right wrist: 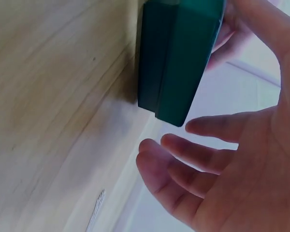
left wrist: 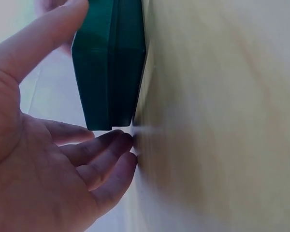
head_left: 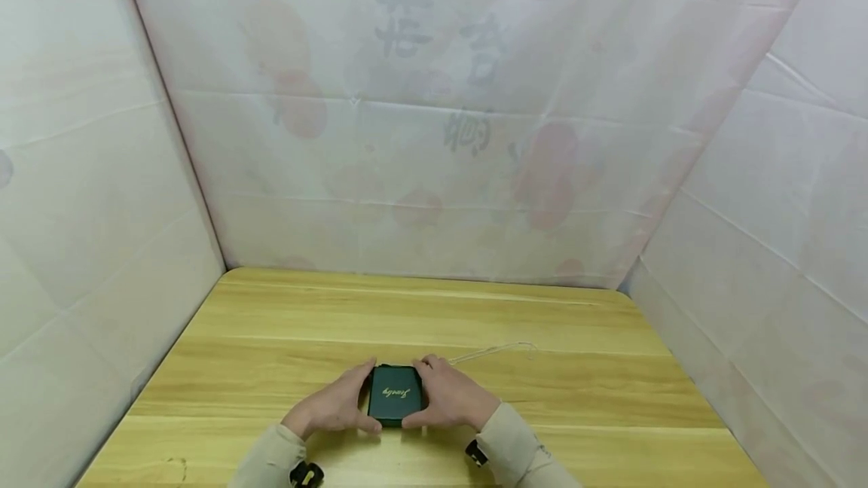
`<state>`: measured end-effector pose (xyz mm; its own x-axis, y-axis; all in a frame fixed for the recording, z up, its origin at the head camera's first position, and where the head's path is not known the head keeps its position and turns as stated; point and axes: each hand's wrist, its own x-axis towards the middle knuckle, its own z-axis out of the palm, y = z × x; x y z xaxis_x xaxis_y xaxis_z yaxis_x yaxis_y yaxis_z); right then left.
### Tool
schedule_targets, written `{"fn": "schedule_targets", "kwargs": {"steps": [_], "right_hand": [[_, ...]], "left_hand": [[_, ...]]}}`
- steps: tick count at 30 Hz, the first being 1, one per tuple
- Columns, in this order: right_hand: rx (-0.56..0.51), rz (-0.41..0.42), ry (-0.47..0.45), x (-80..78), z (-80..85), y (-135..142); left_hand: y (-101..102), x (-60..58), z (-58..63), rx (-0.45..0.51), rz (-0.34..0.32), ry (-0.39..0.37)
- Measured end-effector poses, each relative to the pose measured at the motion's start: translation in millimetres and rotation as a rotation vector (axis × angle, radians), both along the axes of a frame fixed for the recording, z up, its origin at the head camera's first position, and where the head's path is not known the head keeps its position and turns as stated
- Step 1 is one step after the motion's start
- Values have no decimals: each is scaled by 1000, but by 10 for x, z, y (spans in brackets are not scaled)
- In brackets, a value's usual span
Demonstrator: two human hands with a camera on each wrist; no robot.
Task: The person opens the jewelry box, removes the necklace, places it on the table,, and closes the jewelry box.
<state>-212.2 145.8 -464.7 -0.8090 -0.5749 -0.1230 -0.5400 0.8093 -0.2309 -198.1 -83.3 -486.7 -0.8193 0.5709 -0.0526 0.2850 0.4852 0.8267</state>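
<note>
A dark green jewelry box (head_left: pixel 396 391) with gold "Jewelry" lettering, upside down in the head view, sits closed on the wooden table. At its left side is my left hand (head_left: pixel 339 401), thumb at the near corner and index finger at the far corner. My right hand (head_left: pixel 450 394) holds the right side in the same way. In the left wrist view the green box (left wrist: pixel 108 63) shows a seam between lid and base, with the other fingertips down by the table. The right wrist view has the box (right wrist: pixel 181 63) with my index fingertip right at its corner.
A thin silver chain (head_left: pixel 495 350) lies on the table (head_left: pixel 305 315) beyond my right hand. Its end also shows in the right wrist view as a chain (right wrist: pixel 96 209). Pale printed fabric walls (head_left: pixel 420 172) enclose the table at the back and both sides.
</note>
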Motion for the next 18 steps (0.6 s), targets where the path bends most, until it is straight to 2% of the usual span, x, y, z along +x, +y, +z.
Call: {"fn": "schedule_targets", "kwargs": {"steps": [5,10,18], "right_hand": [[-22,-22,-34,-12,69,52],[-27,-40,-26,-44,88,158],[-75,-33,59,-104,94,343]], "left_hand": [[-22,0,33,14,14,1],[-43,2,87,-4,63,-9],[-123,-35,200,-5,115,20]]}}
